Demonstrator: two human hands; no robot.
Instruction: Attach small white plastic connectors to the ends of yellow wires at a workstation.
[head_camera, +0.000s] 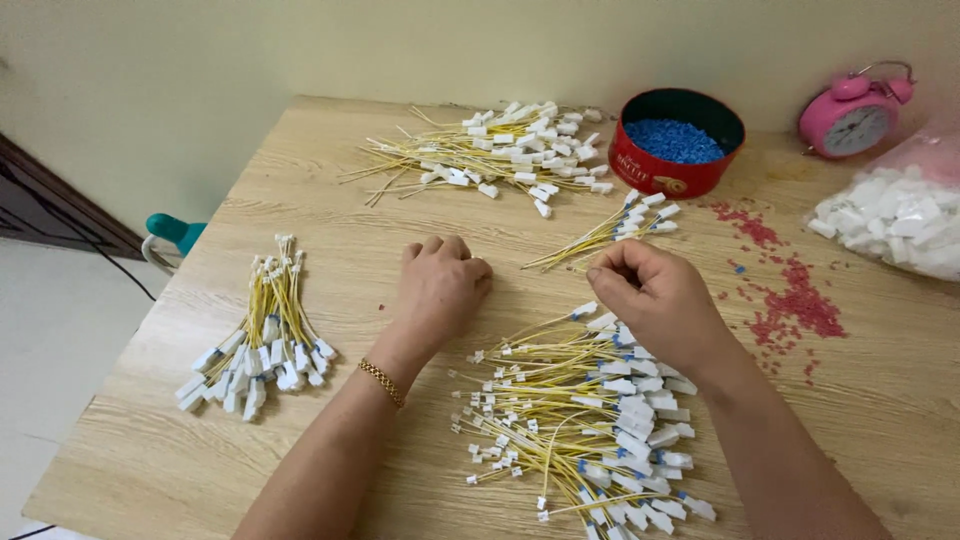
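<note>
Two hands sit mid-frame, the left hand (440, 285) curled shut on nothing visible, the right hand (655, 300) pinched on something too small to tell, nearest the wire pile (585, 420) just below it, wires running left-right.

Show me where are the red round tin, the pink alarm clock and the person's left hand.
red round tin (660, 170): head view, on its red outer wall at the front.
pink alarm clock (858, 128): head view, on the pale dial.
left hand (440, 285): head view, on the back of the closed hand.
</note>
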